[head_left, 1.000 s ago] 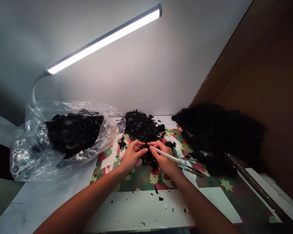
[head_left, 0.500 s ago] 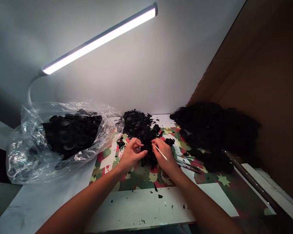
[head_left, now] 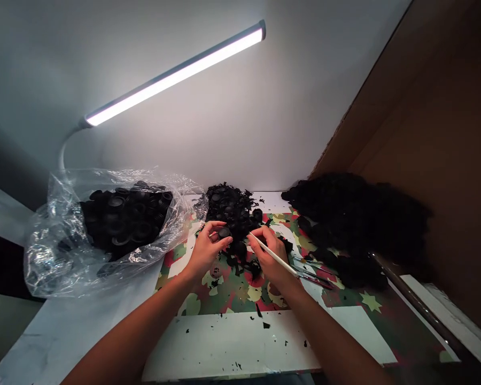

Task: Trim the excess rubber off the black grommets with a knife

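Observation:
My left hand [head_left: 208, 247] is closed, its thumb and fingers pinching a small round black cap-like piece [head_left: 224, 232]. Just to the right, my right hand [head_left: 269, 255] grips a slim white pen-like tool [head_left: 278, 259], whose tip points up and left toward the other hand. A gap separates the tool's tip from the round piece. Behind and between the hands lies a heap of black pieces and scraps [head_left: 230, 200]. Metal tweezers-like tools [head_left: 315, 275] rest beside my right wrist.
A clear plastic bag [head_left: 56, 256] full of round black parts [head_left: 124, 214] stands on the left. At the right, a dark pile [head_left: 356, 219] sits by a cardboard wall [head_left: 433, 133]. A lit lamp [head_left: 176, 75] hangs above. Black crumbs dot the white board [head_left: 224, 342] in front.
My left hand has shifted a little left, and a round black piece now shows in its fingers. More of the white tool is visible in my right hand. The whole view has shifted slightly.

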The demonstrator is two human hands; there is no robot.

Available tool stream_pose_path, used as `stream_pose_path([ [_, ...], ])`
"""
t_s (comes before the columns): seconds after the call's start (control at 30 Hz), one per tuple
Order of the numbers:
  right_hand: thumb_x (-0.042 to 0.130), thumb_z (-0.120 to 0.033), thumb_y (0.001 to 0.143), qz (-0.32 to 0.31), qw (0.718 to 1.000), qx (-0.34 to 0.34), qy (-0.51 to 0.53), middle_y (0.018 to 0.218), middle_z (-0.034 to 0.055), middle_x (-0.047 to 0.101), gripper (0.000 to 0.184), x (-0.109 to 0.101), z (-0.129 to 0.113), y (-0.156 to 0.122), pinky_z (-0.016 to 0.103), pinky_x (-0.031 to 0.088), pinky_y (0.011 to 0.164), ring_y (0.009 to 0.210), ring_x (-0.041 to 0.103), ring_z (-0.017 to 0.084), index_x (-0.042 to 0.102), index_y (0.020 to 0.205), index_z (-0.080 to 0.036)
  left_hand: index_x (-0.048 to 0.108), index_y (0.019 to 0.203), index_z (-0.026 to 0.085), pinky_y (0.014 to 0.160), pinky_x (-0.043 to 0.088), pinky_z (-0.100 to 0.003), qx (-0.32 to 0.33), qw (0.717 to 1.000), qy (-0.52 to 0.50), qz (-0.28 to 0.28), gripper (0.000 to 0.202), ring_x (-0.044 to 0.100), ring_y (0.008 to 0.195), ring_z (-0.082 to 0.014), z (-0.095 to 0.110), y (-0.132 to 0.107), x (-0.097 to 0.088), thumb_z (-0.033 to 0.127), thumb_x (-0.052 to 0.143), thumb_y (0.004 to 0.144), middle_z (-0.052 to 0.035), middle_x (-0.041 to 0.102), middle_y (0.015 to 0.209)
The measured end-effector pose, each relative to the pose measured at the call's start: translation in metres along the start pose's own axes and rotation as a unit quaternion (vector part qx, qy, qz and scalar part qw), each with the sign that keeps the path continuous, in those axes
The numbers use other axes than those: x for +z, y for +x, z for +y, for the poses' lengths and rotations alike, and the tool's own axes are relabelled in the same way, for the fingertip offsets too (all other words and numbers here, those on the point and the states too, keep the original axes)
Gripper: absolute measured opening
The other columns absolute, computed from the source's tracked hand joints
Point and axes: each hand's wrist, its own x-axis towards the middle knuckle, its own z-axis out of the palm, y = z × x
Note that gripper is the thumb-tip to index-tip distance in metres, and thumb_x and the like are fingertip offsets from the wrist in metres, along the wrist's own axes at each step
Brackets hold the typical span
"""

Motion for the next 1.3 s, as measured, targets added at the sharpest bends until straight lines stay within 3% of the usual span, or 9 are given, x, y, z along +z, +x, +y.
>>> stream_pose_path([
  [0.1,0.037,-0.033,0.104,-0.072,0.996,0.007,0.053,0.106,0.0042,0.074,0.033,0.002,-0.003,0.005,0.027,0.05,0.063,0.067,0.067,0.014,0.054,0.131,-0.025,0.069,0.104,0.019,0.072,0.052,-0.028,0.021,0.997,0.074,-0.004,0.033,0.065,0.079,-0.017,-0.001,0.001,-0.002,0.027,0.078,0.074,-0.0036,0.07,0.092],
  [0.17,0.036,-0.03,0.104,-0.128,0.99,-0.021,0.059,0.12,0.0065,0.072,0.04,0.007,-0.003,0.013,0.029,0.053,0.066,0.071,0.069,0.015,0.052,0.14,-0.028,0.072,0.106,0.019,0.074,0.053,-0.03,0.03,0.995,0.091,-0.006,0.033,0.065,0.083,-0.0187,0.001,0.001,-0.003,0.026,0.074,0.074,-0.0055,0.07,0.098],
  [0.33,0.063,-0.02,0.09,-0.172,0.979,-0.106,0.014,0.132,0.0099,0.068,0.031,0.026,0.005,0.035,0.038,0.05,0.101,0.118,0.066,0.025,0.072,0.119,-0.023,0.072,0.106,0.02,0.082,0.052,-0.032,0.041,0.998,0.054,0.018,0.031,0.066,0.094,-0.0207,0.0,0.002,-0.002,0.02,0.066,0.075,-0.0063,0.071,0.105],
  [0.53,0.064,-0.015,0.091,-0.114,0.988,-0.102,-0.038,0.097,0.0073,0.074,0.017,0.043,0.018,0.036,0.032,0.053,0.08,0.089,0.07,0.021,0.073,0.103,-0.021,0.068,0.101,0.017,0.071,0.053,-0.031,-0.005,0.999,0.038,0.022,0.038,0.067,0.079,-0.02,-0.009,0.007,-0.007,0.032,0.082,0.069,-0.0038,0.071,0.089],
  [0.77,0.063,-0.006,0.087,-0.13,0.981,-0.111,-0.088,0.087,0.0057,0.068,0.016,0.046,0.018,0.036,0.029,0.047,0.075,0.081,0.063,0.019,0.072,0.088,-0.019,0.075,0.087,0.024,0.081,0.049,-0.035,0.224,0.936,0.262,0.072,0.017,0.062,0.088,-0.0225,-0.001,-0.002,-0.005,0.013,0.076,0.074,-0.0031,0.07,0.087],
  [0.97,0.063,-0.007,0.086,-0.125,0.985,-0.086,-0.087,0.081,0.0058,0.069,0.015,0.041,0.022,0.041,0.03,0.048,0.074,0.076,0.064,0.019,0.072,0.079,-0.018,0.072,0.074,0.024,0.081,0.048,-0.033,0.302,0.933,0.108,0.165,0.015,0.06,0.081,-0.021,0.04,-0.018,-0.01,0.032,0.085,0.072,-0.0026,0.066,0.078],
  [1.1,0.065,-0.013,0.087,-0.141,0.985,-0.09,-0.048,0.092,0.006,0.074,0.016,0.037,0.015,0.04,0.029,0.052,0.076,0.08,0.069,0.018,0.075,0.098,-0.019,0.071,0.076,0.02,0.066,0.047,-0.025,0.228,0.961,-0.071,0.141,0.046,0.059,0.072,-0.0161,0.062,-0.015,-0.018,0.052,0.092,0.053,-0.0016,0.065,0.077],
  [1.2,0.061,-0.022,0.092,-0.12,0.989,-0.088,-0.011,0.1,0.006,0.075,0.018,0.028,-0.001,0.034,0.031,0.052,0.08,0.088,0.07,0.02,0.075,0.104,-0.021,0.071,0.077,0.017,0.063,0.046,-0.022,0.111,0.98,-0.145,0.084,0.052,0.058,0.066,-0.0125,0.052,-0.011,-0.016,0.048,0.097,0.044,-0.0002,0.066,0.073],
  [1.3,0.057,-0.035,0.097,-0.068,0.996,-0.046,0.042,0.088,0.0047,0.075,0.023,0.015,-0.018,0.025,0.032,0.051,0.075,0.082,0.068,0.022,0.076,0.093,-0.022,0.072,0.077,0.017,0.065,0.047,-0.021,0.067,0.983,-0.162,0.053,0.045,0.06,0.068,-0.0119,0.036,-0.011,-0.011,0.037,0.098,0.046,0.0001,0.068,0.073],
])
